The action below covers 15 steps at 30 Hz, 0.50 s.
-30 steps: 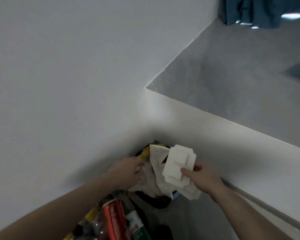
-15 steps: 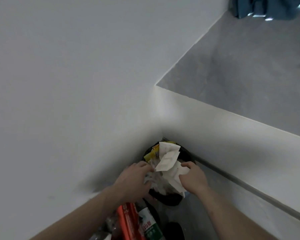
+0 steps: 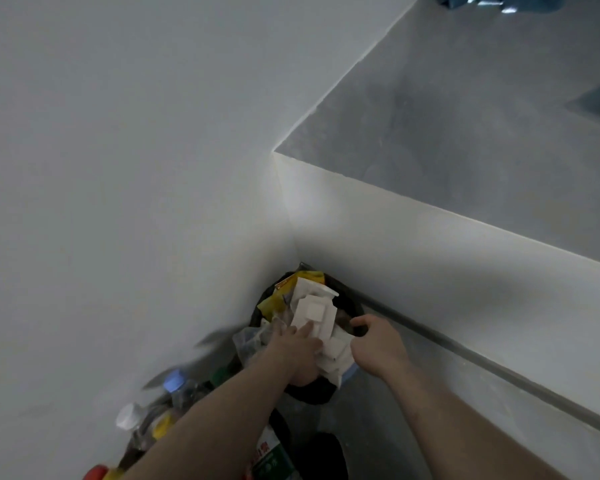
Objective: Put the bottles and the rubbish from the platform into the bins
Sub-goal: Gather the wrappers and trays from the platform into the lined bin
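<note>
Right hand (image 3: pixel 374 344) has let go, loosely open; left hand (image 3: pixel 298 344) presses white packaging (image 3: pixel 314 315) flat-fingered, apparently; overfull bin (image 3: pixel 357 310) may spill.

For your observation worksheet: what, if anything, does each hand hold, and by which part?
Neither grips anything. The left hand presses flat on the white cardboard in the bin; the right hand hangs loosely curled.

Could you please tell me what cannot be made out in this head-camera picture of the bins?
- Black bin: its inside, hidden by heaped white paper and wrappers.
- Left hand: fingertips blurred on the paper; grip unclear.
- Bottles: motion-blurred, partly hidden by the left forearm; the bottom edge cuts them off.
- Blue cloth: cut by the top edge.
</note>
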{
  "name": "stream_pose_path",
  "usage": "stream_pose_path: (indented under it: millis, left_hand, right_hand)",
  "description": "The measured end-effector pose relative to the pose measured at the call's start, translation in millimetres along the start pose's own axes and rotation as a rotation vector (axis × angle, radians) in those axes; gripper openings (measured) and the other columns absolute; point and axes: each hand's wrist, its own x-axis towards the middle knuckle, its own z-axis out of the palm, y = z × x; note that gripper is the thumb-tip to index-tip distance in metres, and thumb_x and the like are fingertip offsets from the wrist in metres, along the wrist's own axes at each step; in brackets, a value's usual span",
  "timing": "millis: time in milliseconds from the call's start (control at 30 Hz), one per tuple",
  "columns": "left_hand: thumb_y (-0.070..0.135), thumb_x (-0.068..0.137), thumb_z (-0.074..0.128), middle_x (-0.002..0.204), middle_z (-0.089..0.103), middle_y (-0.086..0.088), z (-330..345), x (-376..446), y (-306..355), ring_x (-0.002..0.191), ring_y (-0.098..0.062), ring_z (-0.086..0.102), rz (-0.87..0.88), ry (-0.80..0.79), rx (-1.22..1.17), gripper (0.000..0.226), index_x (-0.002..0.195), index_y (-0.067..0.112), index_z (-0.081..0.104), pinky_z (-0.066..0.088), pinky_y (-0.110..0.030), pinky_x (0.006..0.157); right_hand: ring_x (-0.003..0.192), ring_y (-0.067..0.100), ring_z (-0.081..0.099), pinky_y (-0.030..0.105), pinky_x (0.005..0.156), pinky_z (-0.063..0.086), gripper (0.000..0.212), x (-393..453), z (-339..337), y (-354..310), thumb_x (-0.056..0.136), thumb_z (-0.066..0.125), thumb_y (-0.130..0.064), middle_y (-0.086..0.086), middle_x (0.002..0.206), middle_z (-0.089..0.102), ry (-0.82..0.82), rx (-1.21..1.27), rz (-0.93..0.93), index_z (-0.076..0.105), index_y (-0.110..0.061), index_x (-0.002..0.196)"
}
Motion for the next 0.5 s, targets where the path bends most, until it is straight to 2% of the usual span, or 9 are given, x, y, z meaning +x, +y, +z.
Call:
stream_pose_path:
  millis: [100,200,300,400,500]
  left_hand:
    - [0.042,0.099,0.041,0.170,-0.008,-0.005,11.4,6.6,1.6,0.154,-0.041,0.005,-0.033,-0.038,-0.067,0.061,0.157,0.032,0.024,-0.011,-0.066,0.118]
    - [0.036,0.098,0.045,0.170,-0.012,-0.001,24.6,10.0,4.7,0.155,-0.038,-0.004,-0.074,-0.060,-0.107,0.064,0.158,0.034,0.022,-0.009,-0.062,0.120]
    - [0.046,0.099,0.044,0.170,-0.011,-0.003,24.9,14.2,7.6,0.153,-0.043,-0.009,-0.078,-0.051,-0.078,0.063,0.157,0.032,0.024,-0.006,-0.069,0.119]
    - [0.054,0.098,0.043,0.169,-0.013,-0.008,10.6,5.0,4.2,0.151,-0.049,-0.014,-0.048,-0.019,-0.047,0.070,0.157,0.027,0.019,-0.002,-0.076,0.115]
    - [0.054,0.093,0.055,0.168,-0.016,-0.005,-7.9,-24.7,-1.8,0.152,-0.047,-0.010,-0.048,0.077,-0.118,0.080,0.158,0.029,0.015,0.004,-0.069,0.120]
  right_hand:
    - [0.132,0.020,0.051,0.024,0.099,0.041,0.054,0.0,-6.4,7.2,0.082,0.062,-0.013,0.002,0.148,0.049,0.001,-0.094,-0.028,0.060,-0.024,0.135]
    - [0.147,0.021,0.035,0.031,0.116,0.031,0.058,-3.4,-15.3,6.6,0.084,0.063,-0.015,0.004,0.161,0.032,-0.018,-0.164,-0.085,0.056,-0.026,0.140]
    - [0.151,0.024,0.026,0.035,0.121,0.027,0.059,-8.6,-24.7,7.2,0.088,0.063,-0.024,0.005,0.166,0.022,-0.038,-0.232,-0.116,0.050,-0.029,0.145]
    - [0.154,0.025,0.015,0.037,0.125,0.019,0.059,-19.6,-33.3,7.9,0.093,0.058,-0.039,0.009,0.165,0.023,-0.072,-0.352,-0.147,0.044,-0.026,0.148]
    - [0.156,0.026,0.005,0.039,0.127,0.006,0.060,-40.0,-42.8,3.3,0.101,0.049,-0.039,0.008,0.164,0.026,-0.112,-0.508,-0.197,0.032,-0.018,0.155]
